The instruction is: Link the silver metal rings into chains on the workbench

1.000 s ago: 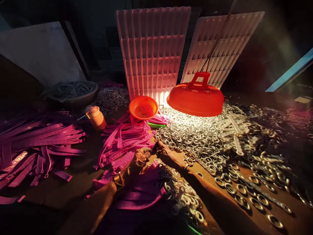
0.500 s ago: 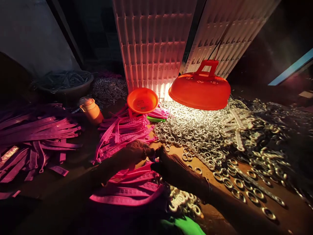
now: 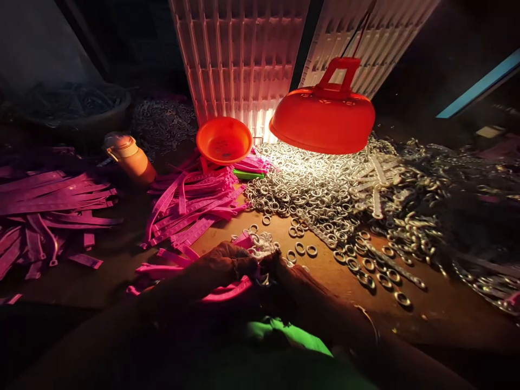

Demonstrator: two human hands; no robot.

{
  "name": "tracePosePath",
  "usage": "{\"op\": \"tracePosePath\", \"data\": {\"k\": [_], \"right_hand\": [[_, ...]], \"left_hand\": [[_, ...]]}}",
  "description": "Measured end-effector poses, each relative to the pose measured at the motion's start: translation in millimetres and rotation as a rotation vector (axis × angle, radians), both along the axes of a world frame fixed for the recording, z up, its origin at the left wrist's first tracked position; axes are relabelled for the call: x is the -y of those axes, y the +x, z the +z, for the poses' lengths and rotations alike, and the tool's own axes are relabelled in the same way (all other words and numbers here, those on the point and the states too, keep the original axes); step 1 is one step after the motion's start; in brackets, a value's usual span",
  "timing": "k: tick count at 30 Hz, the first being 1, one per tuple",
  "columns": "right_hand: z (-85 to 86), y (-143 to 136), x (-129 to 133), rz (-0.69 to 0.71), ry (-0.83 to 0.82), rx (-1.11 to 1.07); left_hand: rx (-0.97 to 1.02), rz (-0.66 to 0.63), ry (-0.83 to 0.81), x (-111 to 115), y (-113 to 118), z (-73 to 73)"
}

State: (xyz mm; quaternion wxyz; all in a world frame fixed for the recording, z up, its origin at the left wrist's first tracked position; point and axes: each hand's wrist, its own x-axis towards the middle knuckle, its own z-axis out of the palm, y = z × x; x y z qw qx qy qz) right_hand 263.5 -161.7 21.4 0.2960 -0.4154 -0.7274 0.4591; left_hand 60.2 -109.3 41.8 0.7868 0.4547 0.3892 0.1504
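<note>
Low in the middle of the view, my left hand (image 3: 227,265) and my right hand (image 3: 284,276) meet fingertip to fingertip, both in deep shadow. The left fingers are closed on a pink strap (image 3: 229,290) that curves below the hand. My right fingers are pinched together beside a small shiny piece (image 3: 265,279); what exactly they hold is too dark to make out. Just behind the hands lies a small heap of pale rings (image 3: 262,242). More pink straps (image 3: 195,208) are piled behind my left hand.
A red lamp shade (image 3: 325,119) hangs over a large heap of metal rings (image 3: 317,179). An orange bowl (image 3: 224,142) stands on the pink pile, with an orange bottle (image 3: 132,158) to its left. Purple-looking straps (image 3: 52,195) lie far left. Green cloth (image 3: 296,336) shows below.
The view has shifted, so the lamp, bowl and heaps appear higher and further left. The joined hands sit lower against the table, uncovering the small heap of rings behind them.
</note>
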Motion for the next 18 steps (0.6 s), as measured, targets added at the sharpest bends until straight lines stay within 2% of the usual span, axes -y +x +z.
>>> {"op": "tracePosePath", "data": {"k": [3, 6, 9, 14, 18], "right_hand": [[-14.4, 3.0, 13.1, -0.059, -0.006, 0.056], [-33.1, 7.1, 26.5, -0.126, -0.037, 0.062], [-42.1, 7.5, 36.3, -0.132, -0.107, 0.042], [-29.6, -4.3, 37.1, -0.056, -0.13, 0.048], [-17.5, -10.7, 30.4, 0.055, -0.113, 0.092]], "left_hand": [[0.02, 0.009, -0.052, 9.2, 0.5, -5.2], [0.121, 0.07, -0.178, 25.8, 1.0, -7.1], [0.118, 0.11, -0.213, 41.9, 0.3, -5.8], [0.049, 0.133, -0.1, 54.5, 0.3, -6.4], [0.126, 0.137, -0.159, 55.9, 4.1, -11.7]]}}
